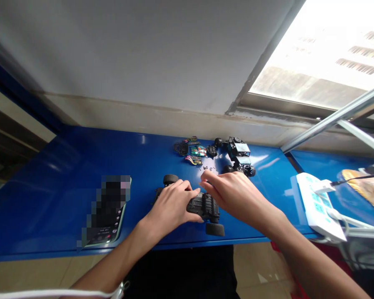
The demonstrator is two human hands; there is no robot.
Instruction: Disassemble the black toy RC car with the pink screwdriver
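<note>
A black toy car chassis with black wheels lies on the blue table, close to its front edge. My left hand rests on the chassis's left part, fingers curled over it and holding it down. My right hand hovers over the chassis's right part, fingertips pinched together near its top; whether anything is in the pinch is too small to make out. One wheel shows below my hands, another above my left hand.
Behind my hands lie small loose parts with coloured wires and a second dark toy car. A phone lies flat at the left. A white power strip with a plug sits at the right. A window is at the upper right.
</note>
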